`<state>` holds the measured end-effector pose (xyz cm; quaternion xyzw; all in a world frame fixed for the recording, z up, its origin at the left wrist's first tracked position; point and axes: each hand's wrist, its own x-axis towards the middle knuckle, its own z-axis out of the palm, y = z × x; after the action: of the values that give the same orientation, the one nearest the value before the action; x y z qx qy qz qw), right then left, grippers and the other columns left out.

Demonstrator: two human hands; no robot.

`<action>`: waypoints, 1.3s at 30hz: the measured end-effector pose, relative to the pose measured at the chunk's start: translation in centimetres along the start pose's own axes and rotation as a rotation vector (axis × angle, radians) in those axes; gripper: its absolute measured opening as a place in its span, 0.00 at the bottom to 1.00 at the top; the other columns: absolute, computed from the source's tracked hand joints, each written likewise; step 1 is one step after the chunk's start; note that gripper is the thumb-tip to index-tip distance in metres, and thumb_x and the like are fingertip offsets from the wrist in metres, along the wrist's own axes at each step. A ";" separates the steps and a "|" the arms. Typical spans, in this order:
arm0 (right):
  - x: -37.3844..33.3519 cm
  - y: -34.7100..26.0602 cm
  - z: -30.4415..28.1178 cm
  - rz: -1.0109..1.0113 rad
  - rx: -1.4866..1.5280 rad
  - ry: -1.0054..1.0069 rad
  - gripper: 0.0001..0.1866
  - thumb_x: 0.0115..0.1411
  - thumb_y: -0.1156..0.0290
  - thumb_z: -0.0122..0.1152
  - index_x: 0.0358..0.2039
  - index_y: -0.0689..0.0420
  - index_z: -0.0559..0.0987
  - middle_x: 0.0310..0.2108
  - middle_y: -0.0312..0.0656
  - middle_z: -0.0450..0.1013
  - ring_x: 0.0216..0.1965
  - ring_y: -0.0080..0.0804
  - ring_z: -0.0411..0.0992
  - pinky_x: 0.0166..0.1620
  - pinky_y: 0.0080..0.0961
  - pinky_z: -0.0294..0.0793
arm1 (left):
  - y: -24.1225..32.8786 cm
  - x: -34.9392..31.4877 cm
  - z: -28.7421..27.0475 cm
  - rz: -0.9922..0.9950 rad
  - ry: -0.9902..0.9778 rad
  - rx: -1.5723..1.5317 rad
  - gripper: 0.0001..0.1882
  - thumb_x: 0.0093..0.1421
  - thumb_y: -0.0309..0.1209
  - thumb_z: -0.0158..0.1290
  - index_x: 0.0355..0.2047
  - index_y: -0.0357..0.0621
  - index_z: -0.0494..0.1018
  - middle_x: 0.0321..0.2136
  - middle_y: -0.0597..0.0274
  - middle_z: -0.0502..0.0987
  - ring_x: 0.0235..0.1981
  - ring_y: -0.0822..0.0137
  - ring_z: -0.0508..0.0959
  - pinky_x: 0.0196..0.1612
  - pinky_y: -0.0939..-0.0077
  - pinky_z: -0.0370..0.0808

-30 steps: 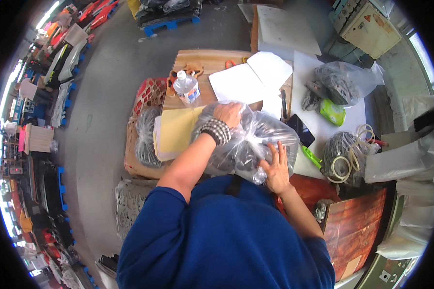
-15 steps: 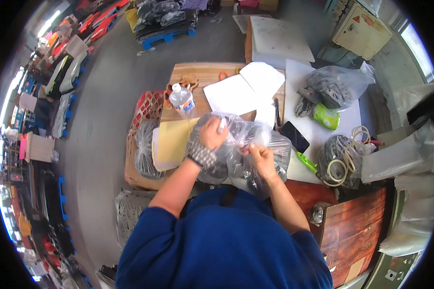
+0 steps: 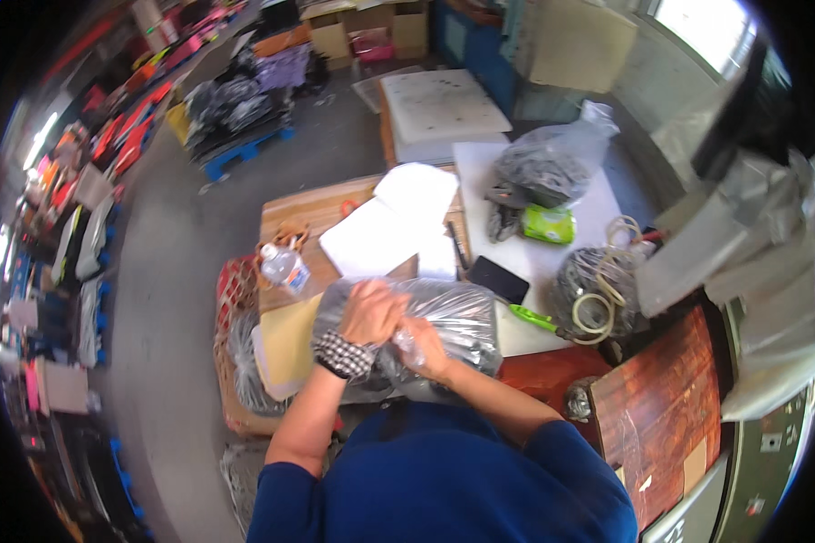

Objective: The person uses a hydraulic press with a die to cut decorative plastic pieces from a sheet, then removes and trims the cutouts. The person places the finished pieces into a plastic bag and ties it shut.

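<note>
Centrally in the head view, a filled bag [image 3: 457, 312] lay on the near part of the surface [image 3: 292, 215]. The right hand [image 3: 428, 351] held its bunched plastic in closed fingers; the left hand [image 3: 369, 312] curled against it, its grip hidden.

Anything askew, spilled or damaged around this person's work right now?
Only mild untidiness: the white sheets lie askew, overlapping at different angles on the wooden tabletop, just beyond the plastic bag. I see no spill or damage, though finer details are blurred.
</note>
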<state>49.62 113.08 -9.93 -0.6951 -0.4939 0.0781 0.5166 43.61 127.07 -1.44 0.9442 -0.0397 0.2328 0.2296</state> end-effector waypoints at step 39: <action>2.1 0.5 -2.9 -0.033 -0.256 -0.204 0.29 0.42 0.82 0.65 0.48 0.63 0.71 0.40 0.57 0.72 0.43 0.58 0.70 0.46 0.43 0.71 | -3.4 -6.2 9.1 -0.310 0.066 0.216 0.10 0.50 0.30 0.54 0.32 0.40 0.70 0.28 0.53 0.76 0.30 0.56 0.79 0.35 0.64 0.76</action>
<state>52.74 112.86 -8.14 -0.7353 -0.5612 0.0761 0.3722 42.58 125.78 -12.85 0.9500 0.1391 0.2285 0.1613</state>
